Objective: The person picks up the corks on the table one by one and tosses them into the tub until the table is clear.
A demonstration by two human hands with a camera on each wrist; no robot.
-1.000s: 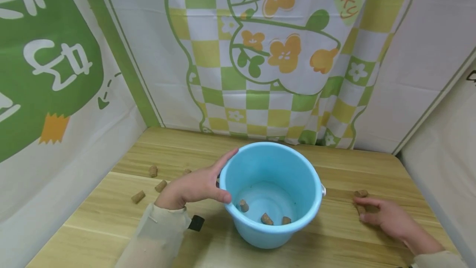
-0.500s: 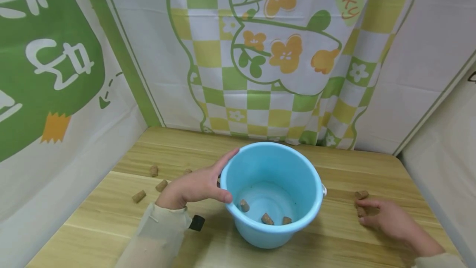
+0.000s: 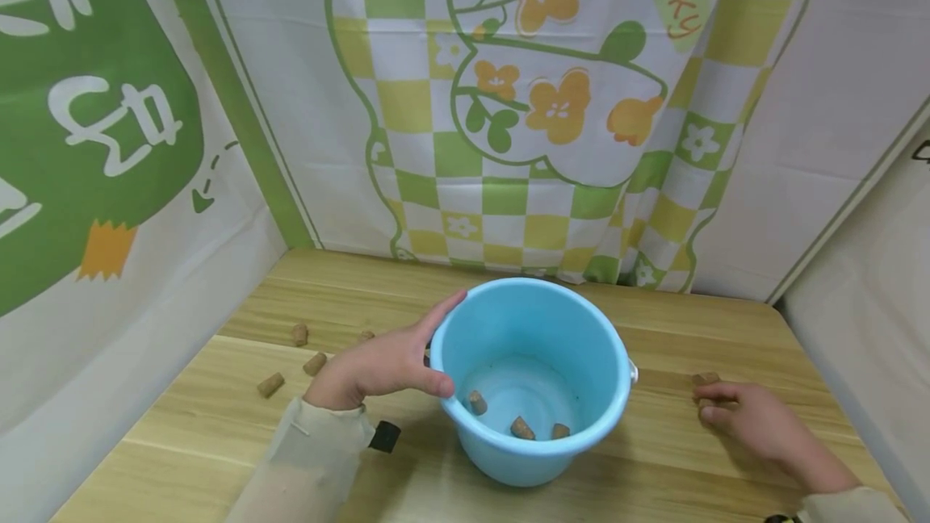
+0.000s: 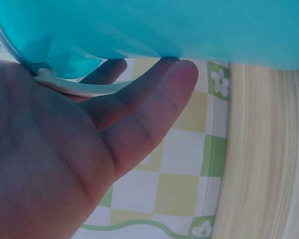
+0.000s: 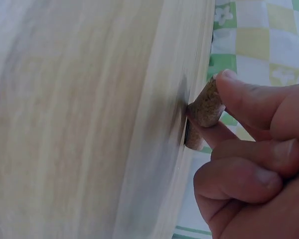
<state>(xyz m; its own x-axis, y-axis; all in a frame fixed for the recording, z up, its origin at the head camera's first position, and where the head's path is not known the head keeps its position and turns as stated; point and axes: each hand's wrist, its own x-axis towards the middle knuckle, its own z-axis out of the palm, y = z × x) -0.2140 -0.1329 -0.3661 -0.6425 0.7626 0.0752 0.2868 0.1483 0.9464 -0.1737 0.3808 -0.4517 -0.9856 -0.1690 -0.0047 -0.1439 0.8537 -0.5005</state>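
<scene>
My left hand (image 3: 392,360) holds the light blue bucket (image 3: 508,458) at its left side, thumb at the rim and fingers against the outer wall. In the left wrist view the fingers (image 4: 159,109) touch the bucket, and its white handle (image 4: 89,89) passes behind them. Several corks lie inside, among them one cork (image 3: 521,428) near the front. On the right, my right hand (image 3: 763,424) pinches a cork (image 5: 207,105) between thumb and finger, just off or at the tabletop. Another cork (image 3: 705,378) lies right beyond it, partly hidden by the fingers in the right wrist view.
Several loose corks lie left of the bucket, such as one cork (image 3: 270,385) and another cork (image 3: 299,335). The wooden table (image 3: 182,442) ends at a patterned cloth (image 3: 501,208) behind and pale walls on both sides. A black strap end (image 3: 384,436) shows by the left wrist.
My right hand's fingers have closed on the nearer cork, which lay between parted thumb and finger before. The left hand and the bucket have stayed put.
</scene>
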